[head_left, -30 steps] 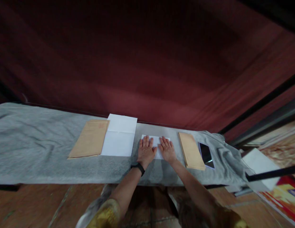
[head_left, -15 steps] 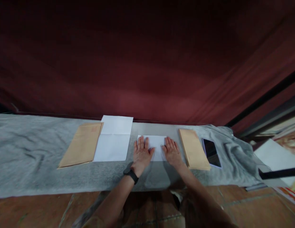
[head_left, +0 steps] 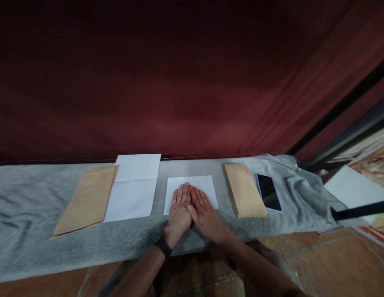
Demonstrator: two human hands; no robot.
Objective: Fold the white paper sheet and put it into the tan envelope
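Observation:
A small white sheet of paper [head_left: 207, 185], seemingly folded, lies flat on the grey cloth in front of me. My left hand [head_left: 180, 208] rests palm down on its lower middle, fingers stretched out, a dark watch on the wrist. Beside it my right hand [head_left: 204, 212] also lies flat on the paper, the two hands touching, its thumb over the edge of the left hand. Both hands cover the paper's lower middle part. To the left lies a larger white sheet [head_left: 133, 194] with a crease across it.
Brown envelopes [head_left: 85, 200] lie at the left, slightly overlapping the larger sheet. A stack of brown envelopes [head_left: 245, 189] sits at the right, next to a phone [head_left: 269, 193]. Grey cloth [head_left: 130, 239] covers the long bench. A dark red curtain [head_left: 192, 103] hangs behind it.
My hands have moved inward from the two sides of the small paper and now meet at its lower middle. The view has turned slightly.

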